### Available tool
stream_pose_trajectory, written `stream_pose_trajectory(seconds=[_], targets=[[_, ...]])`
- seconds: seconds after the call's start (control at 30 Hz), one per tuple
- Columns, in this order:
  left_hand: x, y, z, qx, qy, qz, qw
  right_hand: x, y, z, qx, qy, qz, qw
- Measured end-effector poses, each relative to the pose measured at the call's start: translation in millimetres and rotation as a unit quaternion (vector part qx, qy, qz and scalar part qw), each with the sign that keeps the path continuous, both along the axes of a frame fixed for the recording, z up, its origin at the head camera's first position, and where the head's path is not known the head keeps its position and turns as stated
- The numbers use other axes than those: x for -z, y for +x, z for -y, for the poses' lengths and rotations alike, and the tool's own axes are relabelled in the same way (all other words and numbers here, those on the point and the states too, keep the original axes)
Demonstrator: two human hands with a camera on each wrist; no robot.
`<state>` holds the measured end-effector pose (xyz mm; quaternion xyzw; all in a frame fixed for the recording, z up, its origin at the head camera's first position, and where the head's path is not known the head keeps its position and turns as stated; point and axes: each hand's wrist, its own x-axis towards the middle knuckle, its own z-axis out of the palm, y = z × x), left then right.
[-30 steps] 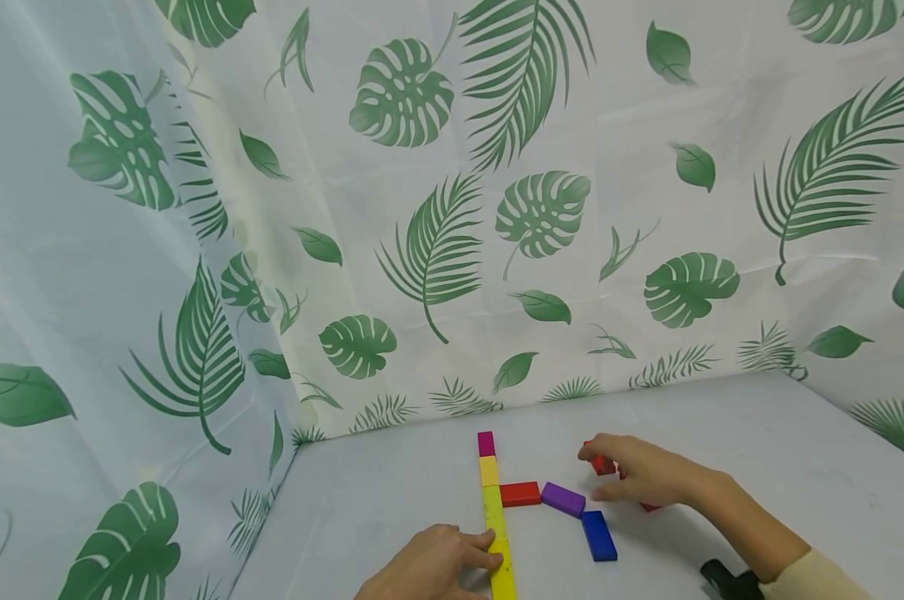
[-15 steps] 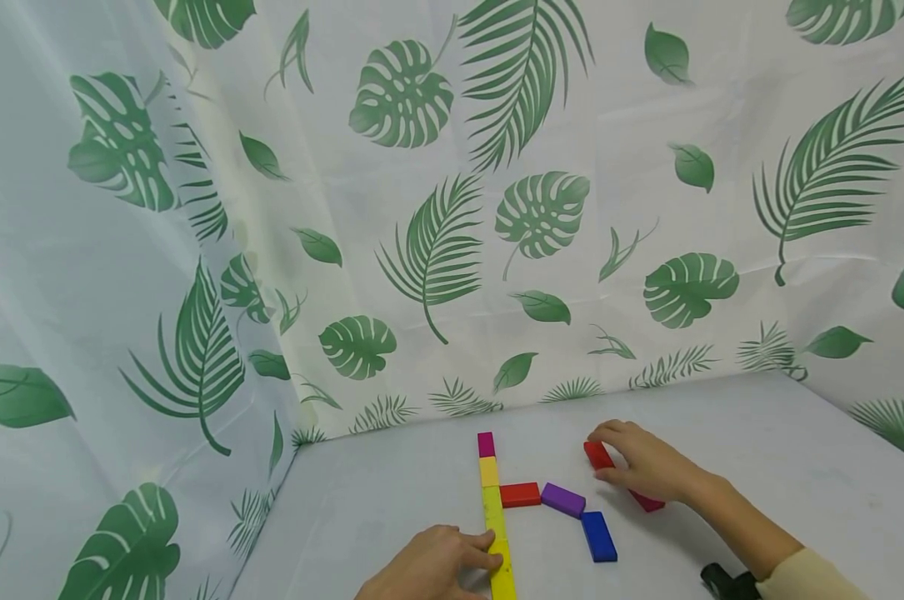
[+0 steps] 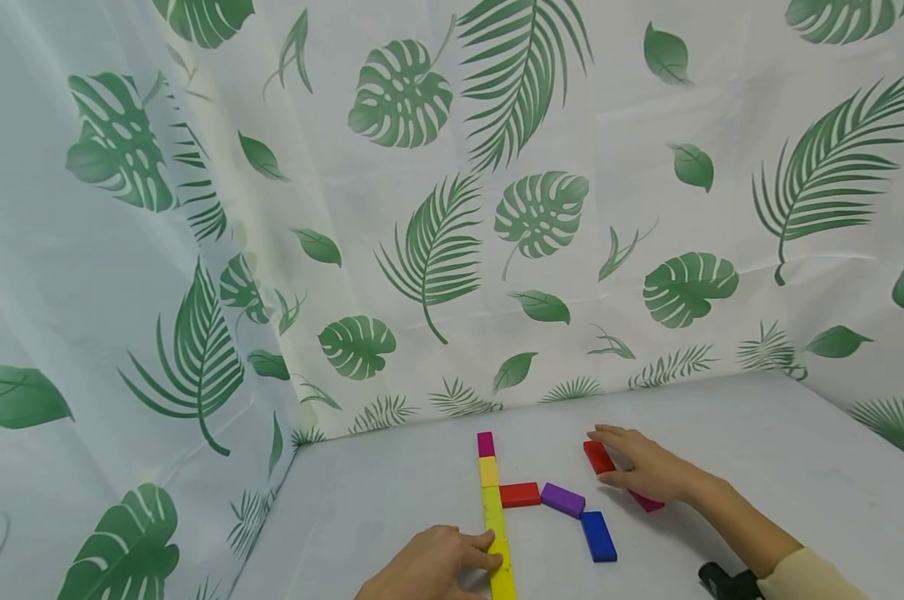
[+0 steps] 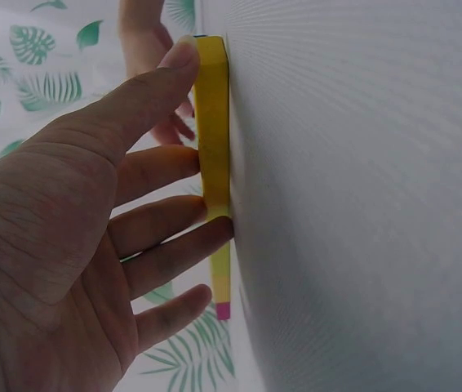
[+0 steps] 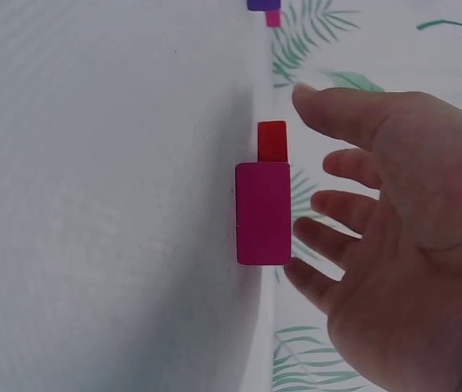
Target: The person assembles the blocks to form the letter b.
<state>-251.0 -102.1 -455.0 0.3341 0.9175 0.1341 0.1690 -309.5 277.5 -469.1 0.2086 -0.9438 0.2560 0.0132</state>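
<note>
My left hand (image 3: 429, 562) rests beside a straight row of yellow blocks (image 3: 494, 512), its fingers extended. In the left wrist view, the thumb tip is right at one end of the row and several fingertips lie along its side. A magenta block (image 3: 485, 444) caps the far end. From the row, a red block (image 3: 521, 495), a purple block (image 3: 563, 500) and a blue block (image 3: 599, 537) curve rightward. My right hand (image 3: 650, 468) hovers with spread fingers over another red block (image 3: 597, 457) and a magenta block (image 5: 264, 214), which the hand partly hides in the head view.
The blocks lie on a white tabletop (image 3: 377, 492). White curtains (image 3: 422, 208) printed with green leaves stand behind and at the sides. A black device (image 3: 721, 579) sits by the right wrist, next to a cream sleeve (image 3: 815, 575).
My right hand has drawn back slightly from the far red block, its fingers straightening and leaving the block more exposed. The left hand and the row have stayed put.
</note>
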Motion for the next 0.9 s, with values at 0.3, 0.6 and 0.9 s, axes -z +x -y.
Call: stream_pose_trajectory(seconds=[0.3, 0.6, 0.9], targets=[[1.0, -0.5, -0.6, -0.002, 0.004, 0.002, 1.0, 3.0, 1.9, -2.5, -0.007, -0.017, 0.075, 0.997], [1.6, -0.8, 0.0, 0.004, 0.002, -0.002, 1.0, 1.9, -1.2, -1.7, -0.024, -0.021, 0.073, 0.997], [1.5, -0.6, -0.4, -0.005, 0.01, 0.006, 0.9999, -1.5, 1.8, 0.9, -0.04, -0.02, 0.083, 0.996]])
